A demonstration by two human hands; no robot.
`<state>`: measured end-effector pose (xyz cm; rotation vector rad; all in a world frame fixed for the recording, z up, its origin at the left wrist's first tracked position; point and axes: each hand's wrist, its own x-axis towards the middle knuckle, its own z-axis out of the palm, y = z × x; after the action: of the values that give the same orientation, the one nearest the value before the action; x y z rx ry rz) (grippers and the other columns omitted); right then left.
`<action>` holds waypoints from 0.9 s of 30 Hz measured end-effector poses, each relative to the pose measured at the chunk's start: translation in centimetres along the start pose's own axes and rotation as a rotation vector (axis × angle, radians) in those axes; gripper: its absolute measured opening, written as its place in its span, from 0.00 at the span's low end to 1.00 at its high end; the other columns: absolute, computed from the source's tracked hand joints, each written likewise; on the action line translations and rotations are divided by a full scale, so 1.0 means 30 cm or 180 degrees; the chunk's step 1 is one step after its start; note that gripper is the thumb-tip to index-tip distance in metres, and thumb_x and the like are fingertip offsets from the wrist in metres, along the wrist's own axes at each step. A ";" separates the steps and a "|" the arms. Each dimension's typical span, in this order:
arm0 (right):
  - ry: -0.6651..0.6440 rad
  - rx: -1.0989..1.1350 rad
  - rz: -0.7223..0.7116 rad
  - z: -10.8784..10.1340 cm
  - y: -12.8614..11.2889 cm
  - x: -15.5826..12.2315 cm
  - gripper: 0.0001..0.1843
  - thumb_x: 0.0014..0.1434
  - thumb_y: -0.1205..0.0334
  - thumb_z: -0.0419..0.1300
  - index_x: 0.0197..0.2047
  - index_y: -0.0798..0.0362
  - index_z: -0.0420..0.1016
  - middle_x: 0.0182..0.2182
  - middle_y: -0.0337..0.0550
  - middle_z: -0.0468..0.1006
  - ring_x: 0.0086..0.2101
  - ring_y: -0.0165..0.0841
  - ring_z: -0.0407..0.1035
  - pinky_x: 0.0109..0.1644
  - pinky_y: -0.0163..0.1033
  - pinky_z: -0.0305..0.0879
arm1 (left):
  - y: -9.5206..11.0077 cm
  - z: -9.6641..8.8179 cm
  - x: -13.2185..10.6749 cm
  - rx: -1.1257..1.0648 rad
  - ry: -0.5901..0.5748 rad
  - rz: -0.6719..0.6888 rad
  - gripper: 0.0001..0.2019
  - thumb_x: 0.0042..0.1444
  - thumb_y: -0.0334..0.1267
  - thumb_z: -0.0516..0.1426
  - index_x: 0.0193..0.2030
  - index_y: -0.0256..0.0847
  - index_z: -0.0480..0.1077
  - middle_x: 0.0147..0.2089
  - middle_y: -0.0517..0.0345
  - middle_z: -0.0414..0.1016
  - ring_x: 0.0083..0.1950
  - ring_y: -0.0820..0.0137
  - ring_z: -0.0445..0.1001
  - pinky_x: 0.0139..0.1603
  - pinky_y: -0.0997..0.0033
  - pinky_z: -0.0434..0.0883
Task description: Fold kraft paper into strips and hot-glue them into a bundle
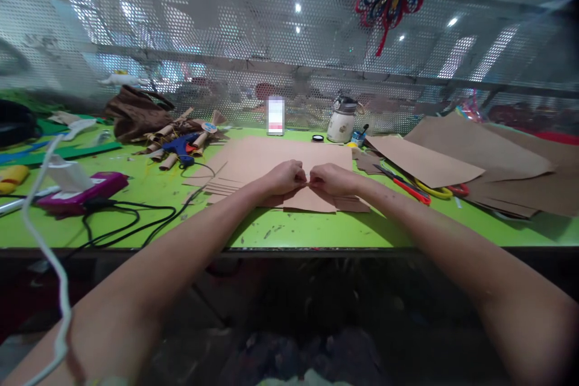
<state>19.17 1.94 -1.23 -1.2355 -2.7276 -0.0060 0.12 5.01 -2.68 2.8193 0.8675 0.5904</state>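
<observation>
Both hands meet at the middle of the table, pinching a small piece of brown kraft paper [310, 200]. My left hand [288, 177] has its fingers closed on the paper from the left. From the right, my right hand [329, 178] pinches it close beside the left fingertips. The held piece spreads downward toward the table's front edge; its pinched part is mostly hidden by the fingers. Beneath the hands lies a large brown paper sheet [253, 157], with several cut strips [221, 185] layered at its lower left.
At left are a purple power strip [85, 193], black cords, a blue glue gun [181, 146] and rolled paper tubes [169, 161]. A phone [275, 116] and a bottle [341, 122] stand behind. Scissors [409, 189] and stacked brown paper [497, 151] lie at right.
</observation>
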 end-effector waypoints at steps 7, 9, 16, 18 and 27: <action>-0.0080 -0.0018 -0.0002 -0.006 0.007 0.001 0.08 0.58 0.65 0.54 0.34 0.57 0.74 0.30 0.46 0.75 0.28 0.32 0.63 0.30 0.33 0.52 | -0.011 0.003 -0.020 0.0115 0.0054 0.0283 0.10 0.56 0.35 0.53 0.36 0.37 0.77 0.31 0.54 0.66 0.34 0.71 0.65 0.34 0.73 0.62; -0.0101 0.0016 -0.0002 -0.006 0.009 -0.005 0.07 0.57 0.67 0.54 0.35 0.57 0.73 0.31 0.46 0.75 0.29 0.31 0.63 0.30 0.33 0.52 | -0.019 0.004 -0.024 0.0078 0.0035 0.0305 0.10 0.57 0.35 0.53 0.37 0.38 0.76 0.31 0.55 0.66 0.32 0.72 0.65 0.33 0.74 0.62; -0.0125 0.0203 -0.0083 -0.007 0.021 -0.039 0.09 0.52 0.72 0.55 0.38 0.57 0.72 0.33 0.45 0.73 0.30 0.31 0.63 0.31 0.32 0.54 | -0.026 -0.028 -0.033 -0.0076 -0.0238 0.0411 0.12 0.57 0.33 0.51 0.41 0.40 0.76 0.31 0.57 0.63 0.31 0.73 0.63 0.31 0.75 0.61; -0.0059 0.0232 -0.0143 -0.005 0.027 -0.051 0.08 0.52 0.71 0.56 0.38 0.57 0.71 0.33 0.46 0.73 0.31 0.32 0.63 0.32 0.33 0.55 | -0.020 -0.039 -0.039 -0.0074 -0.0327 0.0445 0.13 0.56 0.33 0.51 0.42 0.40 0.75 0.32 0.56 0.63 0.31 0.73 0.63 0.32 0.75 0.61; 0.0162 0.0301 -0.0308 0.009 0.038 -0.076 0.05 0.56 0.69 0.55 0.36 0.57 0.71 0.33 0.46 0.70 0.31 0.33 0.61 0.35 0.35 0.57 | 0.030 -0.061 -0.074 0.0150 -0.0289 0.0663 0.12 0.58 0.37 0.50 0.42 0.39 0.73 0.32 0.54 0.63 0.31 0.71 0.62 0.34 0.71 0.60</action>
<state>21.48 1.00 -1.88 -1.0630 -2.7072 0.0789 -1.84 3.04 -1.53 2.9754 0.5838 0.4676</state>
